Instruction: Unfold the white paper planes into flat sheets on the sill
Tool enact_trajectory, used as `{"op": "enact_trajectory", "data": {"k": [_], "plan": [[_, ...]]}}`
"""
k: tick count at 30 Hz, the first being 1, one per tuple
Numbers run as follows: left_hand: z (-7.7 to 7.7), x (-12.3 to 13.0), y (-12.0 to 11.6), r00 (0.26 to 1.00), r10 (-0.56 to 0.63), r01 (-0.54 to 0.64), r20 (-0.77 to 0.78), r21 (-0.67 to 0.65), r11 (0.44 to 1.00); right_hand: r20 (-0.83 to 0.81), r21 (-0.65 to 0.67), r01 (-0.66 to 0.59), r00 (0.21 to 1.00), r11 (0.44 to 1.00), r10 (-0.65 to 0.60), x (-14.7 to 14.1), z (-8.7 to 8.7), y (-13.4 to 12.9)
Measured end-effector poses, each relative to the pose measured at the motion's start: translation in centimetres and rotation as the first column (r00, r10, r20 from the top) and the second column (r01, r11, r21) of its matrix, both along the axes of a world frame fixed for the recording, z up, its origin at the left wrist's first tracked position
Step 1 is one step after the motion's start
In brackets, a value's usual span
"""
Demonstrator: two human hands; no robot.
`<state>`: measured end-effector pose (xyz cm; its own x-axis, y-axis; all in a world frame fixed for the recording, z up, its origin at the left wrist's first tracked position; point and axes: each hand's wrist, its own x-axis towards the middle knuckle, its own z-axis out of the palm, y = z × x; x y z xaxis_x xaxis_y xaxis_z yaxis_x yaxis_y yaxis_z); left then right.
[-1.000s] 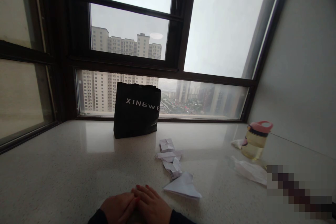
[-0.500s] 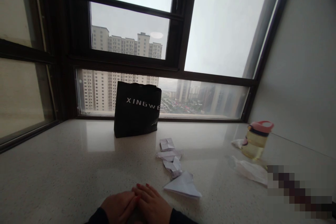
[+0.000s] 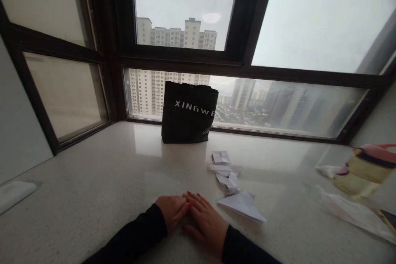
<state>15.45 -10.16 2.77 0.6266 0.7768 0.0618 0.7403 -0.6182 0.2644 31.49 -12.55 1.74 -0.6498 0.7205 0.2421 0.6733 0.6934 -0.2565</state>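
Observation:
My left hand and my right hand rest together on the pale speckled counter, fingers overlapping. The fingers of my right hand lie stretched out, holding nothing visible. On my left hand the thumb lies over the right fingers; its other fingers are hidden. Just beyond my right hand lies a white folded paper triangle. Behind it, in a line toward the window, are a folded paper piece with pointed flaps, a long folded paper piece and a folded paper square.
A black bag with white lettering stands upright by the window. At right are a yellowish bottle with a pink lid, crumpled white tissue and a dark object with a yellow edge. A white flat object lies at far left.
The view has shifted, so the counter's things sit farther right or higher in the picture and more of my sleeves shows. My hands stay together; the papers and bag keep their arrangement.

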Motion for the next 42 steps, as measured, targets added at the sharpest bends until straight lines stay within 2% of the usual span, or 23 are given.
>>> {"op": "enact_trajectory", "data": {"k": [10,27,36,42], "plan": [[0.6,0.1,-0.4,0.999,0.018,-0.017,-0.031,0.031,0.999,0.033,0.042,-0.076,0.997,0.996,0.074,0.4,-0.6,0.6],[1.2,0.2,-0.6,0.998,0.02,-0.017,-0.051,0.057,0.998,0.045,0.047,-0.08,0.996,0.996,0.078,0.4,-0.5,0.6],[0.5,0.1,-0.4,1.0,0.007,-0.007,-0.006,0.037,0.999,0.025,0.051,-0.066,0.998,0.997,0.065,0.3,-0.3,0.3],[0.0,-0.1,-0.1,0.999,-0.021,0.021,0.026,0.016,1.0,0.001,0.014,0.005,1.0,1.0,-0.005,0.0,0.2,-0.2]]}}
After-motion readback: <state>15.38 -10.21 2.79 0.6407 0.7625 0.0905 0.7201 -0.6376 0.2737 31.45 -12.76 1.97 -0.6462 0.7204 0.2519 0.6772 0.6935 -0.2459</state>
